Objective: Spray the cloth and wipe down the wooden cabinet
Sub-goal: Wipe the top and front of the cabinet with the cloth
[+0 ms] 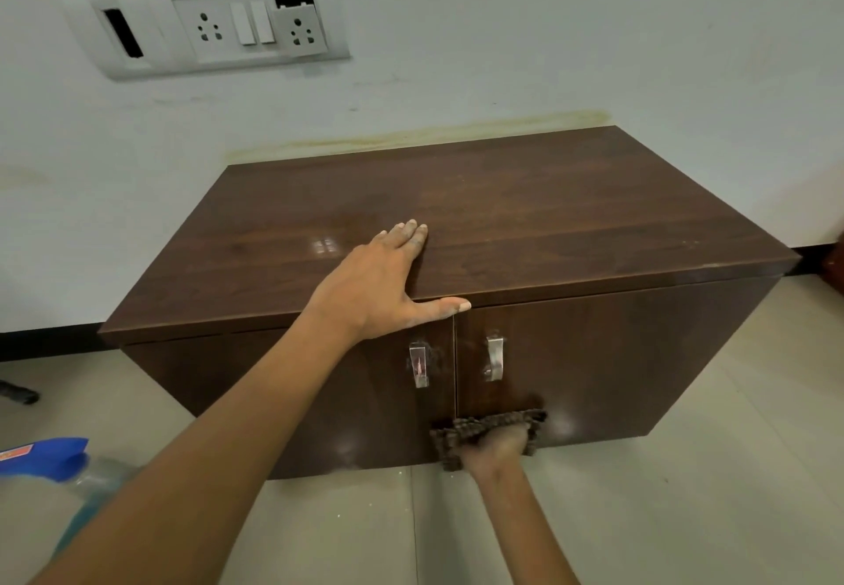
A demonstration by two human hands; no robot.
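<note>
A low dark wooden cabinet (548,210) with two doors and two metal handles stands against the white wall. My left hand (383,283) lies flat on its top near the front edge, fingers spread, thumb along the edge. My right hand (495,447) presses a brown textured cloth (484,427) against the lower part of the doors, near the seam between them. A spray bottle (59,466) with a blue head and blue liquid stands on the floor at the lower left, partly hidden by my left arm.
A grey socket and switch panel (219,27) is on the wall above left. Beige floor tiles (685,516) surround the cabinet. A dark object (18,395) lies on the floor at the far left. Something reddish (836,265) shows at the right edge.
</note>
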